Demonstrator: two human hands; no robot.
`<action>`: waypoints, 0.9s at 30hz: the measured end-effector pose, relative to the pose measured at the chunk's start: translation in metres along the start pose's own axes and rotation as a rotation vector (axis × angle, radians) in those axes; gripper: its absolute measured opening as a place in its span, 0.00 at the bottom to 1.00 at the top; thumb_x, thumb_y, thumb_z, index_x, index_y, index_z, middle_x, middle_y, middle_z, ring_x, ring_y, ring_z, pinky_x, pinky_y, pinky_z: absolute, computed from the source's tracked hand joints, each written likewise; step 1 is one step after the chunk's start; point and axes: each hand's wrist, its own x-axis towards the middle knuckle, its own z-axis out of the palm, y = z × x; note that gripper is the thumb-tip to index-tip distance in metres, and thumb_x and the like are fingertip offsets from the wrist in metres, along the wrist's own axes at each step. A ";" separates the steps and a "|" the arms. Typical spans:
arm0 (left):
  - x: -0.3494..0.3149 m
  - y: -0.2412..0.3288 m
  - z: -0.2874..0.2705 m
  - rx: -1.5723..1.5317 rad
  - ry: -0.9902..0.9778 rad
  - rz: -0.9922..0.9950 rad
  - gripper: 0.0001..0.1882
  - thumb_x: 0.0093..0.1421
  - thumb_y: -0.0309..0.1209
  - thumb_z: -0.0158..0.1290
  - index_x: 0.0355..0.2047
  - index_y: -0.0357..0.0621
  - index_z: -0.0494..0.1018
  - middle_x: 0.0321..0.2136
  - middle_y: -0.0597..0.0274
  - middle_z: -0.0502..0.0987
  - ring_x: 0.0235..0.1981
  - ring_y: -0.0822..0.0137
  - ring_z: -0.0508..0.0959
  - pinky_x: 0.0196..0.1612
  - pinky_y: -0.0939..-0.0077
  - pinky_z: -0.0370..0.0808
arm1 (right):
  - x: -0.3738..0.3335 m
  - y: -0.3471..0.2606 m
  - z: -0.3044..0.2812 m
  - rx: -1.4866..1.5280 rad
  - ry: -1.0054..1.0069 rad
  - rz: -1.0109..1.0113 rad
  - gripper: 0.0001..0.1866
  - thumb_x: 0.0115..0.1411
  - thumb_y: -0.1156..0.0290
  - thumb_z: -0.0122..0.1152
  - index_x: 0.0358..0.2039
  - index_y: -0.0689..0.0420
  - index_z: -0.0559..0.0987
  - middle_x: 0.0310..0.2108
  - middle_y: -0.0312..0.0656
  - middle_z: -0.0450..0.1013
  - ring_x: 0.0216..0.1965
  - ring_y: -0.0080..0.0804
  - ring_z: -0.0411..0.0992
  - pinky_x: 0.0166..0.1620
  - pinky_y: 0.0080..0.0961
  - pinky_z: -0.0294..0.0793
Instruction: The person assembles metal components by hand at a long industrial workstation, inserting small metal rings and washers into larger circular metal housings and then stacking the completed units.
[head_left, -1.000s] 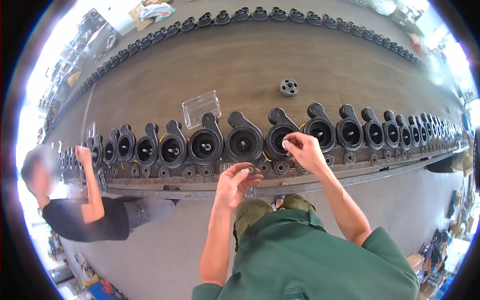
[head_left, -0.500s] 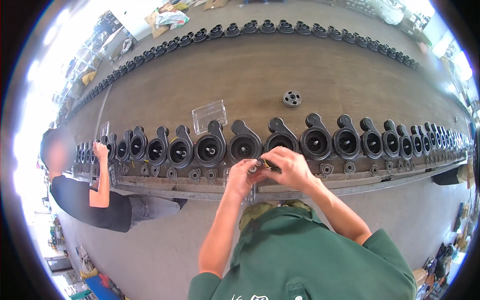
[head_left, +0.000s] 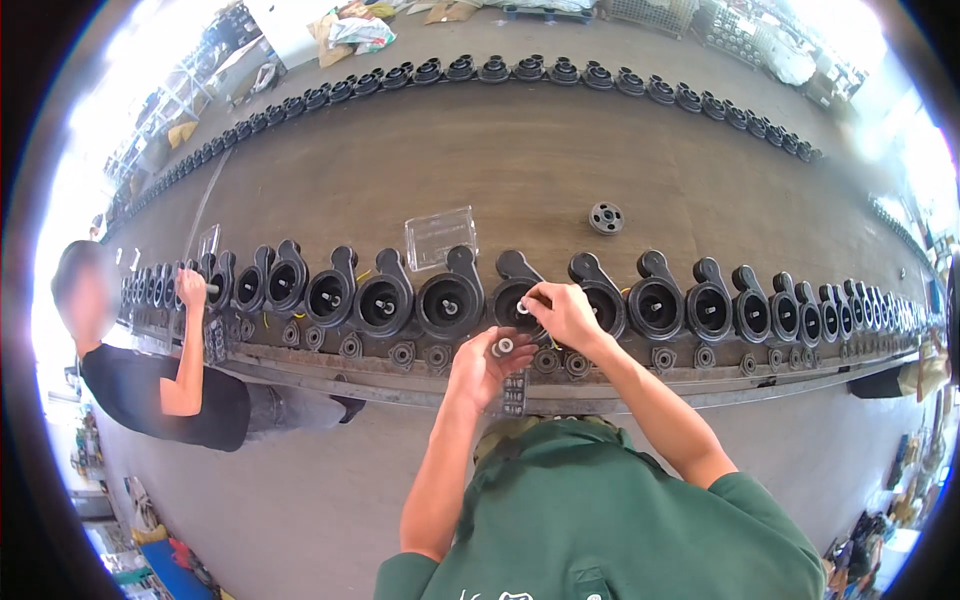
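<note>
My left hand (head_left: 480,365) is held palm up in front of the row, fingers partly curled around a few small light-and-dark ring-shaped parts (head_left: 503,347). My right hand (head_left: 566,315) reaches into a black round housing (head_left: 515,268) with a raised neck. Its thumb and fingertips are pinched around a small light ring-shaped part (head_left: 522,307) at the middle of that housing, where a shaft stands in the neighbouring ones. The fingers partly hide the ring and the housing's right side. Just left stands a similar housing (head_left: 450,306) with a bare metal shaft.
Several like housings run along the bench (head_left: 480,160), with small flanged discs (head_left: 438,356) before them. A clear plastic box (head_left: 441,238) and a dark holed disc (head_left: 606,218) lie behind. A clear compartment tray (head_left: 514,393) is below my left hand. A co-worker (head_left: 175,385) works at left.
My hands were together over the small parts. My right hand has moved away, up and forward, into the housing; my left has stayed back with its rings. The view has shifted slightly.
</note>
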 end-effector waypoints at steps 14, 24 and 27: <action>-0.001 0.007 -0.005 -0.129 -0.357 -0.071 0.19 0.75 0.32 0.40 0.56 0.31 0.72 0.52 0.48 0.79 0.52 0.49 0.82 0.55 0.48 0.82 | -0.048 -0.054 -0.022 -0.232 -0.110 -0.411 0.19 0.53 0.66 0.76 0.45 0.55 0.83 0.35 0.40 0.78 0.37 0.42 0.79 0.39 0.35 0.80; 0.015 -0.058 0.067 0.061 -0.488 -0.175 0.23 0.61 0.14 0.49 0.58 0.26 0.69 0.54 0.38 0.78 0.56 0.48 0.81 0.64 0.53 0.77 | -0.122 0.004 -0.119 -0.094 0.152 0.040 0.16 0.53 0.70 0.75 0.41 0.59 0.82 0.34 0.39 0.78 0.31 0.29 0.77 0.33 0.25 0.75; 0.017 -0.079 0.094 0.164 -0.399 -0.162 0.21 0.65 0.19 0.51 0.59 0.27 0.69 0.54 0.36 0.78 0.54 0.47 0.82 0.62 0.55 0.79 | -0.139 0.052 -0.170 -0.156 0.312 0.134 0.16 0.54 0.70 0.74 0.42 0.59 0.82 0.36 0.42 0.79 0.33 0.33 0.79 0.36 0.29 0.78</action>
